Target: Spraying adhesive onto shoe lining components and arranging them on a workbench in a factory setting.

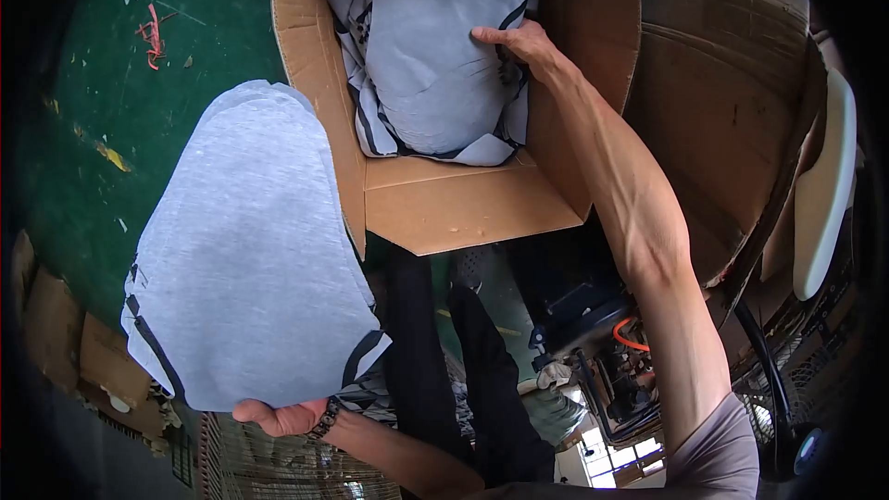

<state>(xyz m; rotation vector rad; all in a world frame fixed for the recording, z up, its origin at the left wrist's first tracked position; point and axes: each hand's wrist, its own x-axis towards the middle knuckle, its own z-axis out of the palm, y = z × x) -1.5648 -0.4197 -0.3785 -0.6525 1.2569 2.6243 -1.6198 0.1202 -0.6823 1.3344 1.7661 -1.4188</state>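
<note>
My left hand (282, 417) grips the lower edge of a grey garment piece (241, 241) with dark stripe trim, which hangs spread out at the left beside the box. My right hand (514, 42) reaches into an open cardboard box (444, 204) and presses on the right side of a pile of grey and white striped garments (435, 65) inside it. My fingers curl over the pile's edge, against the box's right wall.
The green floor (83, 111) carries red scraps (151, 37) and paint marks. A second large cardboard box (732, 102) stands at the right. A white curved chair part (824, 194), a fan grille and dark machinery lie at the lower right. My dark trouser legs show below the box.
</note>
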